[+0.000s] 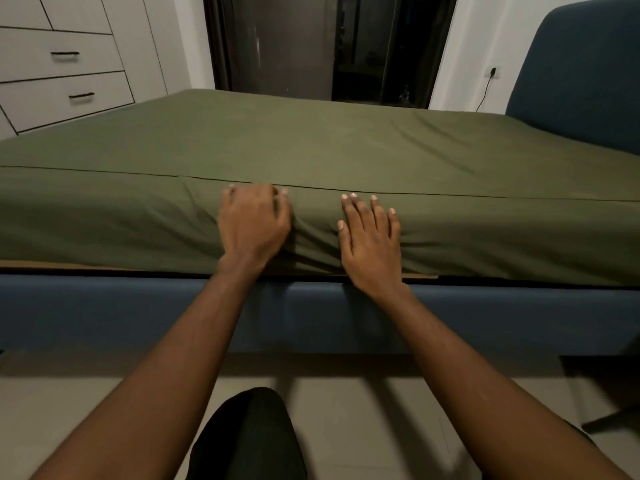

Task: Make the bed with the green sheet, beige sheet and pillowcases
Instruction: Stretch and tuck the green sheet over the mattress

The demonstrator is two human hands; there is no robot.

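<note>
Green sheet (311,143) spread over whole mattress, near side hanging down to bed frame (311,313). My right hand (370,244) flat on side panel, fingers straight, pressing cloth smooth. My left hand (254,223) just beside it, fingers bent against cloth; pinching fold or not, cannot tell. Creases bunch between hands, so likely working slack down for tucking. Frame rail sits tight under mattress, narrow gap. Headboard (581,64) right, drawers (65,64) left. Beige sheet, pillowcases not in view.
</note>
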